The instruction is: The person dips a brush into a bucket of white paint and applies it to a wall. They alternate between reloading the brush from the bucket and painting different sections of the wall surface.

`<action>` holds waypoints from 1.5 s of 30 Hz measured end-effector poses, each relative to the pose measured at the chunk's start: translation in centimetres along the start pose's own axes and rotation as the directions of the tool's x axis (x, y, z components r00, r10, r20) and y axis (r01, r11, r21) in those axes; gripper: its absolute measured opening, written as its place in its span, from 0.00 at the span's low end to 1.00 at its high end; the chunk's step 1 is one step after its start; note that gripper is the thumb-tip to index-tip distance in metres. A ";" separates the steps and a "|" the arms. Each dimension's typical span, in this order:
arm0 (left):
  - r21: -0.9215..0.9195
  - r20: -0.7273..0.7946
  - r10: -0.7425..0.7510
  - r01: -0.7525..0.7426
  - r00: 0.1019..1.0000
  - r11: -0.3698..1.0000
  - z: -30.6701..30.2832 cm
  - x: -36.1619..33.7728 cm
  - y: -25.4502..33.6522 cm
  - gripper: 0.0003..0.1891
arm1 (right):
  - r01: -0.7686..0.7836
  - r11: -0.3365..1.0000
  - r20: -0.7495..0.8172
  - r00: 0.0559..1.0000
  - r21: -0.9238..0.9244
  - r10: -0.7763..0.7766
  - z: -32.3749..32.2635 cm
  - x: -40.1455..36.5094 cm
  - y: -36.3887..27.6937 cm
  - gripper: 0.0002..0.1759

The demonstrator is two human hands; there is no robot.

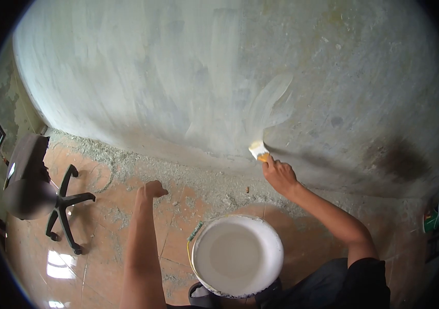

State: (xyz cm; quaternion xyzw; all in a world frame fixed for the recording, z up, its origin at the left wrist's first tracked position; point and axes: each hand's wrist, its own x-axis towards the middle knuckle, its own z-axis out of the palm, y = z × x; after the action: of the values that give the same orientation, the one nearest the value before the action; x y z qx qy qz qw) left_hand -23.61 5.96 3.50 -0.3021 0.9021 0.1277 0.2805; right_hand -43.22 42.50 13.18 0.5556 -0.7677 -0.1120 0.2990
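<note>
My right hand (279, 176) grips the orange-yellow handle of a paintbrush (258, 149). The brush's pale, wet-looking bristles are at the lower part of the grey wall (199, 77), below a fresh curved whitish stroke. My left hand (153, 189) hangs over the littered floor, fingers curled, with nothing visible in it. Between my arms stands a white bucket (274, 242) holding whitish liquid (236, 255). Its wire handle with a green grip (196, 230) rests on the left side of the rim.
Flakes and scrapings (188, 177) lie along the wall's base on orange floor tiles (111, 268). An office chair with a dark wheeled base (62, 201) is at the left. A green container (430, 220) sits at the far right. My shoe (199, 294) shows beside the bucket.
</note>
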 end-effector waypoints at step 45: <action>0.000 0.022 0.021 -0.021 1.000 1.000 -1.8 -0.7 0.7 0.21 | -0.430 0.465 0.624 0.639 0.774 -0.449 -9.0 -2.4 -8.7 0.12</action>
State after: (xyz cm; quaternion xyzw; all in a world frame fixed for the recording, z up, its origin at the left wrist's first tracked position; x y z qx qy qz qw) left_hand -24.37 6.15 5.45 -0.2910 0.9020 0.1341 0.2892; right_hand -30.59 43.02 15.15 0.5247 -0.7518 0.0762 -0.3920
